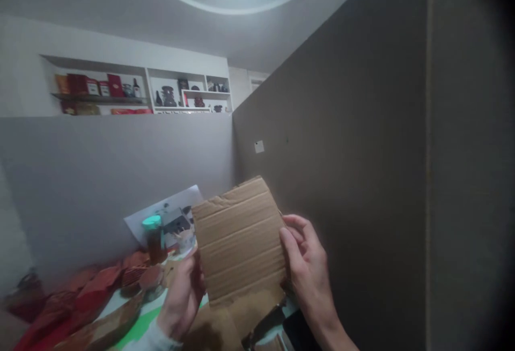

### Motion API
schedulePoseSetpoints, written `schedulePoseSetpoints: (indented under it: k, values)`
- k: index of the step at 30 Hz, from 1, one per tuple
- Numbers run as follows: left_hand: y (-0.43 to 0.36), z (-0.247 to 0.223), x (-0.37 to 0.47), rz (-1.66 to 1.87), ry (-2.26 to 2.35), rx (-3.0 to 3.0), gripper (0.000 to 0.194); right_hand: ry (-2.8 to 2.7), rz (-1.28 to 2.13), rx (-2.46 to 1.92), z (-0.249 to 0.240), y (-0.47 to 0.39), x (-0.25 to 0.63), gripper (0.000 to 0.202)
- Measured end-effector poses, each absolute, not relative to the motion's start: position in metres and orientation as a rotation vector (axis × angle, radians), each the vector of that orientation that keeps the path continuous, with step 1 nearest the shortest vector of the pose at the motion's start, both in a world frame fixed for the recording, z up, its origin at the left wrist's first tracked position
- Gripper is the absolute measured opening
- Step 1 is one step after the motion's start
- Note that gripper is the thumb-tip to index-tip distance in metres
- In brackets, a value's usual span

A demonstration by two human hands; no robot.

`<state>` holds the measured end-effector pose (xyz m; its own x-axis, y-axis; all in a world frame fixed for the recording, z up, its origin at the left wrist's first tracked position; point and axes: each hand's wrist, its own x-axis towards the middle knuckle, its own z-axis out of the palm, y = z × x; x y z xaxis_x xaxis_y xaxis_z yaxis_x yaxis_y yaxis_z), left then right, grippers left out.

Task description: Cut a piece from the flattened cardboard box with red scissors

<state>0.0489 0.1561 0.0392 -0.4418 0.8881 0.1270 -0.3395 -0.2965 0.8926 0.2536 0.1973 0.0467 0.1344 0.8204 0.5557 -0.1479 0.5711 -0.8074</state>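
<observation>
A flat square of brown corrugated cardboard (239,238) is held upright in front of me, tilted a little to the left. My left hand (183,294) grips its lower left edge. My right hand (308,268) holds its right edge, thumb on the front face and fingers curled behind. Below the piece lies more torn brown cardboard (225,324) on the table.
A jar with a teal lid (154,239) stands behind the cardboard beside a printed sheet (169,214) leaning on the grey partition. Red and brown wrappings (88,297) cover the table's left. A tall grey partition wall (362,179) stands close on the right. Shelves (132,93) hang far back.
</observation>
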Motion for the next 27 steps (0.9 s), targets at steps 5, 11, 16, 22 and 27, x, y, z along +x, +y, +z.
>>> schedulePoseSetpoints:
  k: [5, 11, 16, 22, 27]
  values:
    - [0.098, 0.048, 0.017, 1.982, 1.057, 0.741, 0.015, -1.376, 0.857, -0.603, 0.022, 0.193, 0.226, 0.032]
    - [0.048, 0.028, -0.026, 2.124, 1.277, 0.726, 0.049, -1.694, 0.852, -0.286, 0.018, 0.166, 0.2, 0.026]
    - [0.017, 0.025, -0.052, 2.199, 1.411, 0.763, 0.053, -1.874, 0.618, -0.008, 0.022, 0.141, 0.188, 0.029]
    - [-0.018, 0.02, -0.049, 2.124, 1.322, 0.642, 0.045, -1.97, 0.022, 0.258, 0.007, 0.127, 0.163, 0.041]
    - [-0.024, -0.003, -0.044, 2.067, 1.267, 0.47, 0.05, -2.031, -0.222, 0.319, -0.006, 0.13, 0.145, 0.036]
